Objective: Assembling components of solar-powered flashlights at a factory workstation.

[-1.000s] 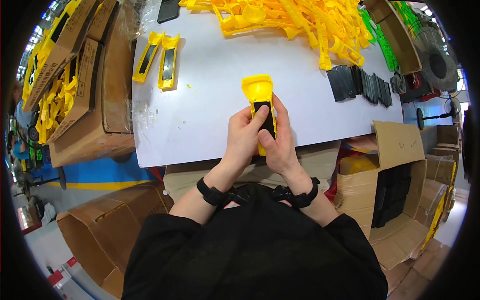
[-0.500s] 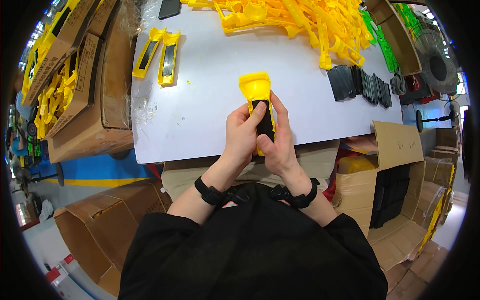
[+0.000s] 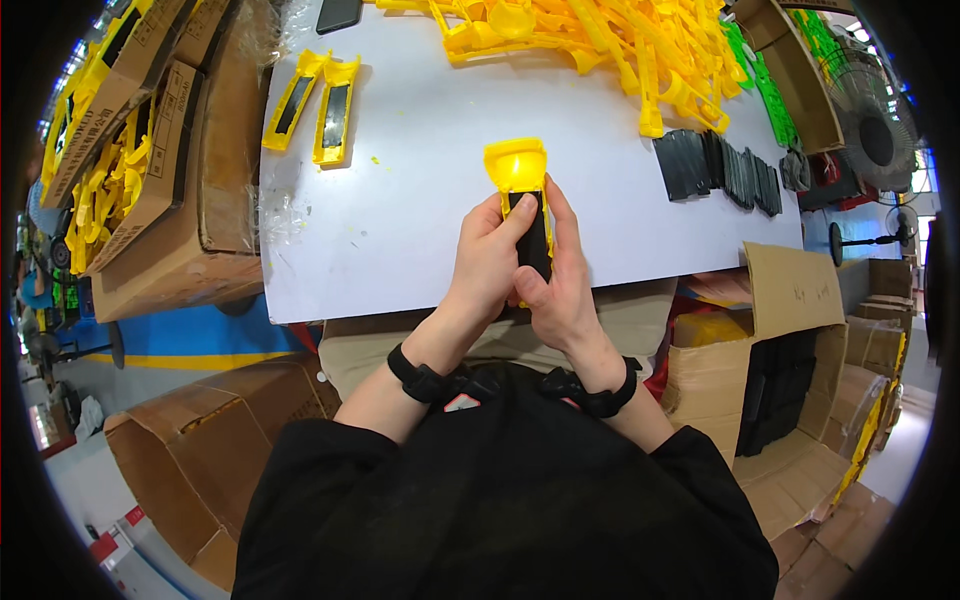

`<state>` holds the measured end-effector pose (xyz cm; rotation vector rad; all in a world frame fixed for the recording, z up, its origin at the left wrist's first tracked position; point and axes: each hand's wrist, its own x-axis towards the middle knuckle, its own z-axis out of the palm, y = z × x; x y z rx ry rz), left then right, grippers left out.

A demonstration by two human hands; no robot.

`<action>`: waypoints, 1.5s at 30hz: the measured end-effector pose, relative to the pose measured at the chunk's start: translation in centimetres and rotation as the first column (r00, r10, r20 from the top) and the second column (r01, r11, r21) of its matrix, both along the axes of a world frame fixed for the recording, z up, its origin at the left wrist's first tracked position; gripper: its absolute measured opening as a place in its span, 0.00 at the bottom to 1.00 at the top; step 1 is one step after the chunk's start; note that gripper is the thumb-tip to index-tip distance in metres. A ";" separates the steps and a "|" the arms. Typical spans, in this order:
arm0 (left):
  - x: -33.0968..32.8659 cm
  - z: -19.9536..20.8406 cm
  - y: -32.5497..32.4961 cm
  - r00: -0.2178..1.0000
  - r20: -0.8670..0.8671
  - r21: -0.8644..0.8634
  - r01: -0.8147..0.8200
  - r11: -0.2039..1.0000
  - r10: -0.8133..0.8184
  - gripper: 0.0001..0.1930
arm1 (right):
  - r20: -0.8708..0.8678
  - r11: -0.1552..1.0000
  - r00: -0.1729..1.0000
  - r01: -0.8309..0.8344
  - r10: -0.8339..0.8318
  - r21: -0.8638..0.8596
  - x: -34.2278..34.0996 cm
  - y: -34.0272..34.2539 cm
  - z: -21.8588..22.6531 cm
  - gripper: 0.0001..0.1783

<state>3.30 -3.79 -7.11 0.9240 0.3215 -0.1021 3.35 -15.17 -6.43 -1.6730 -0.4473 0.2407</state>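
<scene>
Between both hands, over the table's near edge, is a yellow plastic flashlight-shaped half shell (image 3: pixel 516 165) with its wide scooped end pointing away from me. A black rectangular strip (image 3: pixel 536 240) lies along its handle part. My left hand (image 3: pixel 485 250) is closed round the left side, its thumb pressed on the upper part of the strip. My right hand (image 3: pixel 562 285) grips the right side, fingers along the edge and thumb on the strip's lower end. Two similar yellow shells (image 3: pixel 334 112) with dark strips lie at the table's far left.
A heap of yellow shells (image 3: pixel 600 40) covers the far side of the white table (image 3: pixel 400 230). Stacks of black strips (image 3: pixel 710 170) lie at the right, near green parts (image 3: pixel 772 100). Cardboard boxes (image 3: pixel 230 180) stand left; an open box (image 3: pixel 800 290) holding black pieces is at my right.
Both hands and the yellow shell have shifted slightly away from me and a little to the right. The grip and thumb positions look nearly the same.
</scene>
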 end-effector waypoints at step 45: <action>-0.2 -0.7 -0.1 0.995 -0.094 -0.146 -0.029 0.989 0.016 0.10 | 0.033 1.000 0.999 0.015 -0.015 0.022 -0.3 0.4 -0.4 0.60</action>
